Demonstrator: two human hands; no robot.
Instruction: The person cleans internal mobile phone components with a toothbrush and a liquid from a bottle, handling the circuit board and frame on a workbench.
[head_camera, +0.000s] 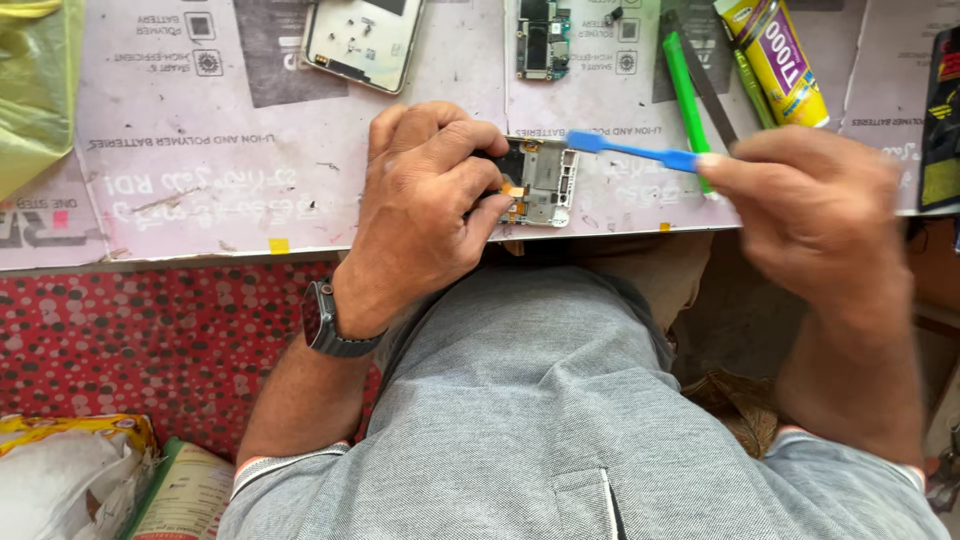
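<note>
While my left hand (425, 215) pinches the light, fragile phone frame (540, 180) by its edges, my right hand (810, 215) pinches the blue pry tool (630, 150).

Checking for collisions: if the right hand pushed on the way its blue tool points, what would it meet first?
Probably the opened phone that the left hand steadies; the right hand aims its blue pry tool at its top edge.

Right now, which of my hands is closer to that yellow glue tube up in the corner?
Right. The right hand holds the blue pry tool just below the yellow glue tube; the left hand grips the opened phone, farther away across the work mat.
</note>
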